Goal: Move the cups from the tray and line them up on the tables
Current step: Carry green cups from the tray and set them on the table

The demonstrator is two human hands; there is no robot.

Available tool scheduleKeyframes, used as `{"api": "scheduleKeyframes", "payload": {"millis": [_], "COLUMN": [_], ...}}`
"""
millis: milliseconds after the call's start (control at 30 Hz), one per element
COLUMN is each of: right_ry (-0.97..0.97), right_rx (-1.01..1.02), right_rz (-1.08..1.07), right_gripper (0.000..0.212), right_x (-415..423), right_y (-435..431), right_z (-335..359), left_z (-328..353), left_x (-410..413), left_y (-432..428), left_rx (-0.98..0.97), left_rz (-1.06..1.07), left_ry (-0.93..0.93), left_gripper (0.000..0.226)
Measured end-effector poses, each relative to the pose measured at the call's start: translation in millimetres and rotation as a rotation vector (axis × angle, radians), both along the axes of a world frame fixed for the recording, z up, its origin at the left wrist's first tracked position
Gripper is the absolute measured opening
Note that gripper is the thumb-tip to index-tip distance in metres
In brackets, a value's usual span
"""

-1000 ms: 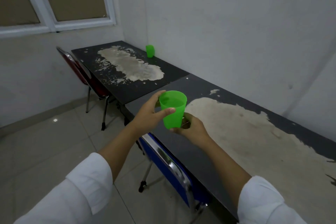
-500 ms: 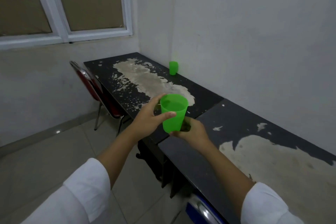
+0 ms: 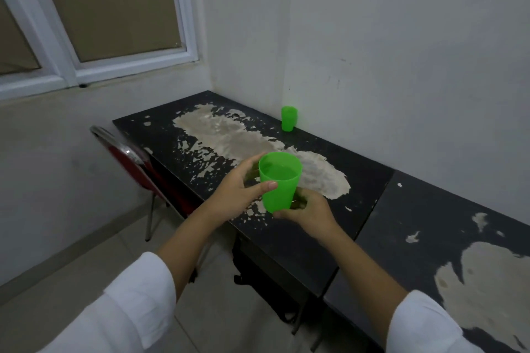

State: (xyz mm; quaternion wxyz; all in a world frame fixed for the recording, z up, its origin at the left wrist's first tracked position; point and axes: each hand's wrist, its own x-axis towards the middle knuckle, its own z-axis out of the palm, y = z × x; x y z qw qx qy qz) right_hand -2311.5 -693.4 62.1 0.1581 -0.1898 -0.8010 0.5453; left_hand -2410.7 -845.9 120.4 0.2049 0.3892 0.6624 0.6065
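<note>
Both hands are clamped on one green cup [image 3: 279,183]: the left hand [image 3: 233,195] pinches its side, the right hand [image 3: 311,213] curls round its base, holding it over the front part of the far counter [image 3: 315,241]. It seems to carry liquid near the brim, so I'd say a tilt or a hard landing could slop it, and setting it close to the edge risks a fall. The other cup [image 3: 289,118] stands by the wall. The tray is out of sight, and the cup hides most of the right fingers.
</note>
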Motion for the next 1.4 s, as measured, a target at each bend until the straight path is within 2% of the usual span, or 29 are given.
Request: {"api": "scheduleKeyframes", "payload": {"millis": [200, 567, 933, 1133, 1400], "right_ry": [-0.019, -0.004, -0.058, -0.105, -0.136], "right_rx": [0.019, 0.026, 0.055, 0.023, 0.0], "right_rz": [-0.032, -0.088, -0.166, -0.273, -0.439], "right_gripper": [0.056, 0.048, 0.061, 0.055, 0.051], "right_x": [-87.8, -257.1, -392.5, -452.0, -506.8], "right_y": [5.2, 53.5, 116.3, 160.1, 215.0], "right_z": [-3.4, -3.7, -19.8, -41.8, -78.8], "left_z": [-6.8, -8.2, -30.7, -53.3, -88.6], "left_x": [-95.5, -278.8, -421.7, -494.0, -563.3], "left_y": [11.4, 67.1, 144.4, 207.6, 294.2], "left_rx": [0.006, -0.027, -0.069, -0.142, -0.185], "left_rz": [-0.02, -0.077, -0.139, -0.263, -0.449], "left_ry": [-0.01, -0.026, -0.047, -0.026, 0.04], "left_gripper": [0.055, 0.052, 0.053, 0.069, 0.06]}}
